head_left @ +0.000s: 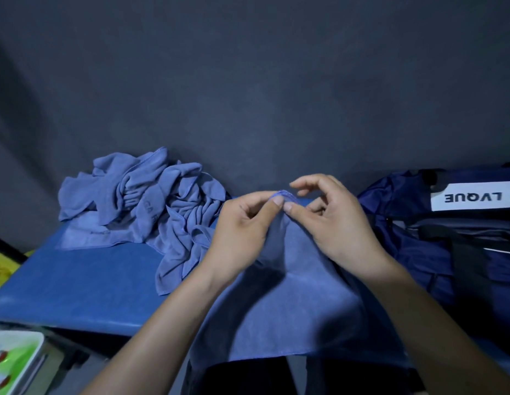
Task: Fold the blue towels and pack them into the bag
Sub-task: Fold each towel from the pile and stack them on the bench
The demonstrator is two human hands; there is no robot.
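Tray (17, 363) with green inside sits at your lower left, below the blue table (85, 286). Crumpled towels (139, 203) lie in a pile on the far left part of the table. Your left hand (242, 223) and right hand (333, 220) meet at the middle, each pinching the raised edge of one towel (290, 303) between thumb and fingers; it hangs over the near edge. The bag (453, 232) lies at your right, just beside that towel.

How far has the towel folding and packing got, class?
Done: no folded towel shows. In hand: left hand and right hand pinch one towel at its top edge. Left: the crumpled pile and packing the bag.
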